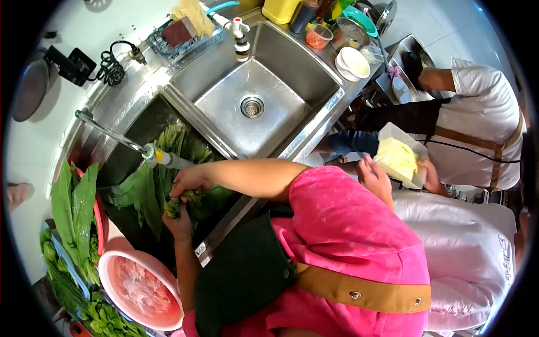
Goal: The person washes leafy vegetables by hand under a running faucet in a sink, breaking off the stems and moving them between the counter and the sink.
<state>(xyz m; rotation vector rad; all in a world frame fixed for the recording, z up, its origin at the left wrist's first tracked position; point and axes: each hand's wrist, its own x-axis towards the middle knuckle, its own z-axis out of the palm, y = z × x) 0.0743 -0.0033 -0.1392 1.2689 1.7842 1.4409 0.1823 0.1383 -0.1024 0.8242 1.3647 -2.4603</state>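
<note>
Over the left sink basin point(147, 109), my right hand point(191, 181) has its fingers closed on a bunch of leafy greens point(172, 208). Just below it, my left hand point(178, 223) is closed around the same bunch, which pokes out between the two hands. Long wet green leaves point(140, 196) lie in the basin around and beneath my hands. The tip of a grey-handled faucet point(168, 160) hangs close to my right hand.
A pink basin point(109, 275) of pale pieces in liquid stands at lower left, beside more greens point(73, 208). The steel sink point(224, 106) has a white tap point(240, 33). At right, one person holds a container point(401, 157) of yellow pieces; another person point(483, 123) stands near.
</note>
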